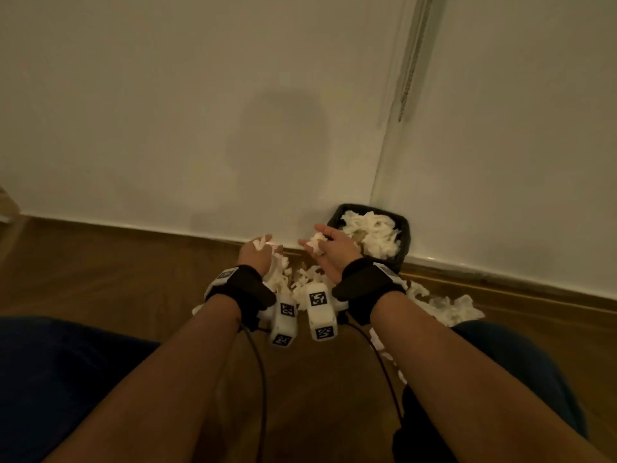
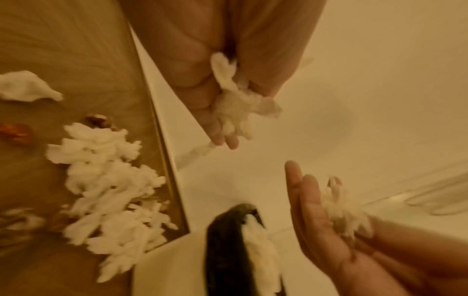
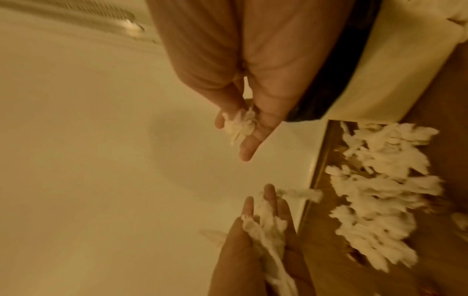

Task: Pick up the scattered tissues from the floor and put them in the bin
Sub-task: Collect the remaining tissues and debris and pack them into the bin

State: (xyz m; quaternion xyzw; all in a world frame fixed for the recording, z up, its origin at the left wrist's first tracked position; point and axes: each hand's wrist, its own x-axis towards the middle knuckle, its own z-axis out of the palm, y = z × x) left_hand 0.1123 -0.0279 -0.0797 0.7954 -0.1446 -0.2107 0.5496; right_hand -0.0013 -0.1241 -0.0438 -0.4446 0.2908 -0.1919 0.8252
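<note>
Both-handed, left hand (image 1: pixel 255 253) and right hand (image 1: pixel 334 250) raised, fingers (image 2: pixel 222 128) clutching tissues (image 1: pixel 315 243).

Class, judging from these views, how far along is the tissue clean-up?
Done: the black bin already holds white tissues. In hand: the left hand and right hand each hold a wad. Left: scattered white tissue shreds on the wooden floor.

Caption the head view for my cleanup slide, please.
Both hands, left hand and right hand, lift tissue clumps beside the tissue-filled black bin.
</note>
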